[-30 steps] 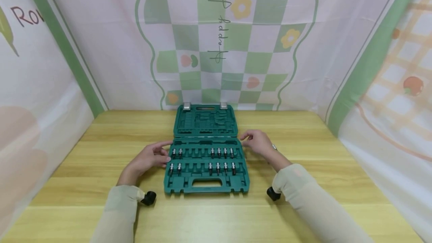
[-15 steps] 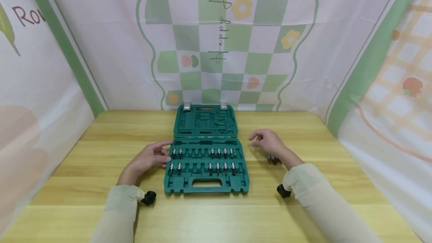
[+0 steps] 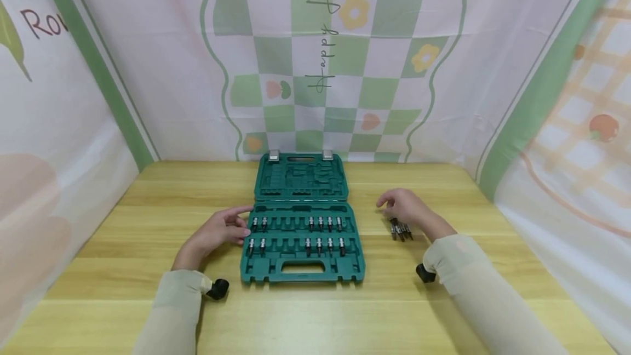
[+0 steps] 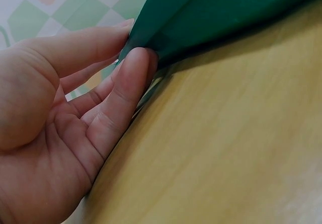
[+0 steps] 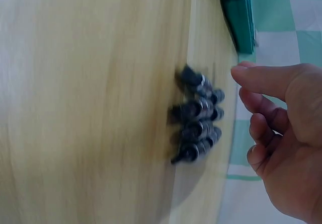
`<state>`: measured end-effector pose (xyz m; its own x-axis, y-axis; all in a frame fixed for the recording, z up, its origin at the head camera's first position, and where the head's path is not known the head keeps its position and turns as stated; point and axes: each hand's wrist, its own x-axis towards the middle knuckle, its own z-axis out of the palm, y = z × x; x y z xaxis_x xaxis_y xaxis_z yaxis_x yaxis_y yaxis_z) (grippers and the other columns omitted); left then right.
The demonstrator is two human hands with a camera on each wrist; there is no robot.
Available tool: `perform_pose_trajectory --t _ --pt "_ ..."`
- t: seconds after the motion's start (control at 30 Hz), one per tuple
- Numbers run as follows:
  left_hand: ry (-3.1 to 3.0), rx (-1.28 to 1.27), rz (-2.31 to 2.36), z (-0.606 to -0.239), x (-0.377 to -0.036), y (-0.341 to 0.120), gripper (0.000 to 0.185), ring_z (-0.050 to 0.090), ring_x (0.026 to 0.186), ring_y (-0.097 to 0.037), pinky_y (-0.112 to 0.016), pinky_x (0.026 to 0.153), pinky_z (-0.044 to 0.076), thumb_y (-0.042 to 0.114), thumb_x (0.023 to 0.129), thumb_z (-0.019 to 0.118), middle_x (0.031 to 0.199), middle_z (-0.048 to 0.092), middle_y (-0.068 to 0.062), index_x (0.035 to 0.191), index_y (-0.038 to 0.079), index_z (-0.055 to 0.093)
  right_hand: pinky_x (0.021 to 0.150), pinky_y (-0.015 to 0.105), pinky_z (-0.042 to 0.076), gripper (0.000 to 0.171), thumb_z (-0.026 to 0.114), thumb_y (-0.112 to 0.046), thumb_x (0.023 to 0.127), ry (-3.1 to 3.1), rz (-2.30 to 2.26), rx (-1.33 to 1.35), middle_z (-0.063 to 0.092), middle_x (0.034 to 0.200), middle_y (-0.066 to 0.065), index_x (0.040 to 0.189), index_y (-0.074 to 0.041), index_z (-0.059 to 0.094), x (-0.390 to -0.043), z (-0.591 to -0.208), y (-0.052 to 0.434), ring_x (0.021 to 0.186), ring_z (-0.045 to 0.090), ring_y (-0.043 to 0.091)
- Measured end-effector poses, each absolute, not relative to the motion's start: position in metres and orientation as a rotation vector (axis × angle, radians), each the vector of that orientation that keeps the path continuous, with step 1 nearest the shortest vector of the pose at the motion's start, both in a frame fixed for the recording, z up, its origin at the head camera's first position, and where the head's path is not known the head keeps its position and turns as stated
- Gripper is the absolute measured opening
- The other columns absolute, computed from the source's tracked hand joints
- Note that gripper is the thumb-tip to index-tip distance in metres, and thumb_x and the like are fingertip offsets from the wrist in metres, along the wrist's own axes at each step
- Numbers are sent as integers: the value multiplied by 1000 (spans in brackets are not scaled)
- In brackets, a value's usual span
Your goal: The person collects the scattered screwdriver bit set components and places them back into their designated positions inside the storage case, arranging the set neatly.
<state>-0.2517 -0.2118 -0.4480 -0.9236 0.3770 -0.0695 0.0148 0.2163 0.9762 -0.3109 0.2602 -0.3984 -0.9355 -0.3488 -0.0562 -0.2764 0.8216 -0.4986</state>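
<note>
An unfolded green plastic tool case [image 3: 302,267] lies on the table, with socket bits [image 3: 319,245] standing in both rows at the left and right ends and bare slots between. My left hand [image 3: 217,230] rests at the case's left edge; in the left wrist view its fingertips [image 4: 132,65] touch the outer side wall. Right of the case, my right hand [image 3: 405,207] hovers with loosely bent fingers and nothing between them. Just beneath it lies a small cluster of loose socket bits [image 3: 401,230], apart from the hand in the right wrist view.
The case lid [image 3: 301,177] lies folded back toward the rear, with two metal latches [image 3: 273,155] on its far edge. A patterned cloth [image 3: 345,70] hangs behind the wooden table [image 3: 305,322] and at both sides.
My right hand has moved right, from beside the case's edge to above the loose socket bits, which have come into sight. My left hand has stayed at the case.
</note>
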Motion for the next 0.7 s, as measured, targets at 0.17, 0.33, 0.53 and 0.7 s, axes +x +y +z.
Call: perform_pose_trajectory --t 0.17,0.33,0.53,0.7 --pt "2203 360 1762 -447 -251 -211 62 61 86 -29 -38 77 57 4 93 65 102 53 -17 149 9 39 67 37 50 21 68 -2 89 2825 -721 -506 61 86 5 109 0 70 -311 -395 268 75 55 19" --pt "2208 354 1756 -446 -250 -211 62 61 86 -29 -38 77 57 3 93 64 102 53 -17 149 9 39 68 37 51 20 68 -2 88 2797 -717 -499 63 86 5 109 0 70 -311 -394 273 75 56 19" --pt "2219 348 1747 -446 -250 -211 62 61 86 -29 -38 77 57 3 93 64 103 53 -18 149 9 39 70 39 51 18 69 -2 87 2795 -692 -503 65 87 5 105 -3 72 -313 -398 279 79 58 20" --pt "2219 342 1749 -445 -250 -210 62 61 86 -28 -38 77 57 3 93 64 102 53 -17 149 9 39 73 42 51 14 70 -5 87 2821 -687 -547 67 89 6 100 -4 74 -313 -400 282 82 59 22"
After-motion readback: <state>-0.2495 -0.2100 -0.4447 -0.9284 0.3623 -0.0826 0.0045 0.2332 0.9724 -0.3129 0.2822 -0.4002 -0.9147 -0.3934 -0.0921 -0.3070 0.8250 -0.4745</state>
